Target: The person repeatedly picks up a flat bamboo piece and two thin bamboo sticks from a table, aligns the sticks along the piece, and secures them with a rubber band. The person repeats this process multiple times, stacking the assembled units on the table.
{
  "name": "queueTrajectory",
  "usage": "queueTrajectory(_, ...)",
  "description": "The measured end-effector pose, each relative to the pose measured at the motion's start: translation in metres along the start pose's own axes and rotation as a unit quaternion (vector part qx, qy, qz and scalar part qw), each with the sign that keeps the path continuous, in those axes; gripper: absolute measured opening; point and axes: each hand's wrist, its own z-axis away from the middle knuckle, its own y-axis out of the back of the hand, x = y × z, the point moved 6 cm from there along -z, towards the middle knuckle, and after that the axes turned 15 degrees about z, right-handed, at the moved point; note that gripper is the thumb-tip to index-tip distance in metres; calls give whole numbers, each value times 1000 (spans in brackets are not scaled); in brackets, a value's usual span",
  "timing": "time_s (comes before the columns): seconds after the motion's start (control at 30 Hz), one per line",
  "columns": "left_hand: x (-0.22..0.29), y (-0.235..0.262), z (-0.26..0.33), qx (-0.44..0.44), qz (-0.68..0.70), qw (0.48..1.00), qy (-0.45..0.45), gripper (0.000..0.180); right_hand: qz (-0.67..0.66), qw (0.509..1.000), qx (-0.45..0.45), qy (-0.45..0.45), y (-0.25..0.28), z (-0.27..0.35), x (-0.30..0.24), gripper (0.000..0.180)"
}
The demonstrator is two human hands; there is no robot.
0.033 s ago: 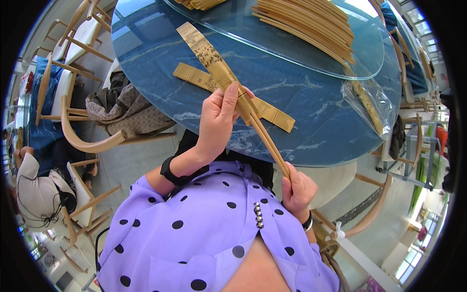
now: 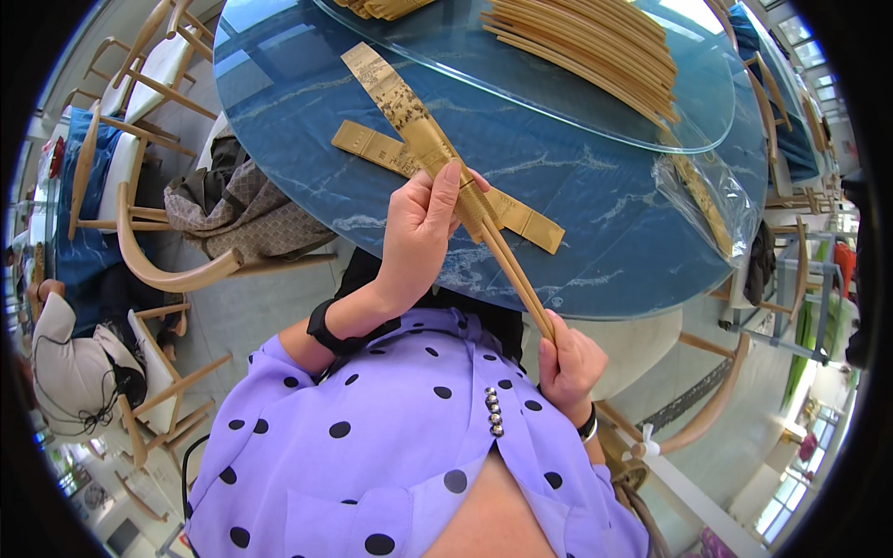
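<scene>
So the left hand (image 2: 420, 232) is wrapped around the middle of a closed folding fan (image 2: 437, 153), fingers curled over the gold paper part with the index finger stretched up along it. The right hand (image 2: 569, 361) is closed tight around the bottom end of the fan's bamboo ribs (image 2: 516, 274), down near the person's waist. The fan runs diagonally from that lower hand up and out over the blue marbled table (image 2: 605, 242), its printed tip pointing toward the far side.

Lying flat on the table right under it is a second gold fan paper strip (image 2: 526, 221), crossing beneath the held one (looks like they overlap from this angle, can't tell if they actually touch). Further back there's a round glass turntable (image 2: 558, 93) with a pile of bamboo fan sticks (image 2: 595, 46) on it. A clear plastic bag (image 2: 712, 200) with more sticks sits near the table's right edge. To the left, a wooden chair (image 2: 172, 270) has a grey bag (image 2: 233, 209) on its seat.
</scene>
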Motion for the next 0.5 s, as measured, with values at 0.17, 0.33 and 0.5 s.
queueTrajectory(0.17, 2, 0, 4, -8, -29, 1000, -1, 41, -4, 1000, -1, 4, -2, -5, -2, 32)
queueTrajectory(0.33, 2, 1, 2, -20, -50, 999, -8, 43, -4, 1000, -1, 7, -3, -1, -2, 33)
queueTrajectory(0.5, 0, -7, 6, -18, -18, 1000, -2, 43, -2, 1000, 6, 5, -4, -2, -3, 33)
